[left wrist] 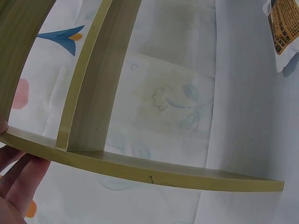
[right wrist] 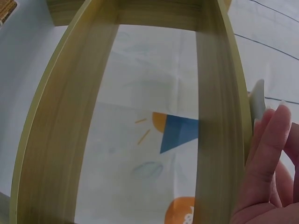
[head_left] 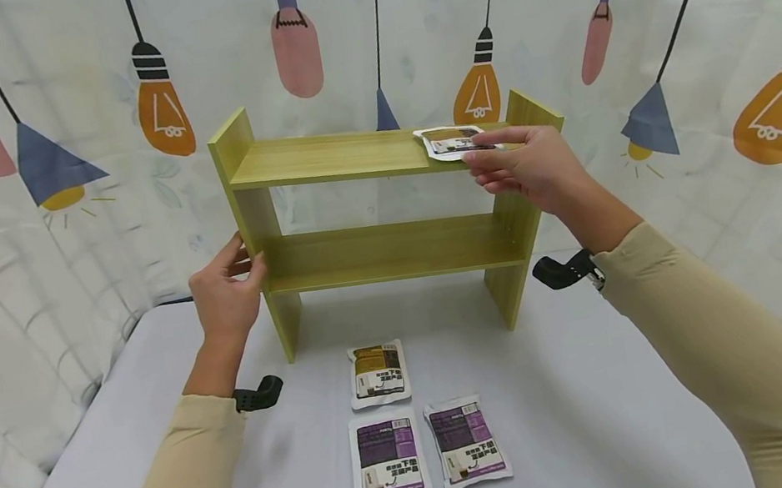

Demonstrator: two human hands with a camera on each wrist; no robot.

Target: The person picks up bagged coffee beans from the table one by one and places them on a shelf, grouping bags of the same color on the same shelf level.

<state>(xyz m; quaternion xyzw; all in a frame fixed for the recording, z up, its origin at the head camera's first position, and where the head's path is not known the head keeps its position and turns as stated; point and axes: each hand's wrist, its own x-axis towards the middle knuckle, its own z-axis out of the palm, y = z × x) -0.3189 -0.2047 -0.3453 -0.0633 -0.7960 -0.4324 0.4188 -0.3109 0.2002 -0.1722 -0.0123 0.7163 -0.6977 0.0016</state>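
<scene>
A two-tier wooden shelf [head_left: 392,250] stands on the table. My left hand [head_left: 225,290] grips the edge of its left side panel, and in the left wrist view the fingers [left wrist: 29,179] lie against the panel's outer face. At the right end of the top board, my right hand [head_left: 527,165] pinches a white pouch with a brown label [head_left: 448,143] by its right edge. That pouch lies flat over the board. From the right wrist, only an edge of the pouch [right wrist: 258,100] shows beside the fingers.
On the white table [head_left: 304,476], in front of the shelf, lie a brown-labelled pouch [head_left: 378,374] and two purple-labelled pouches, one on the left [head_left: 389,461] and one on the right [head_left: 468,443]. A curtain with printed lamps [head_left: 361,46] hangs close behind the shelf.
</scene>
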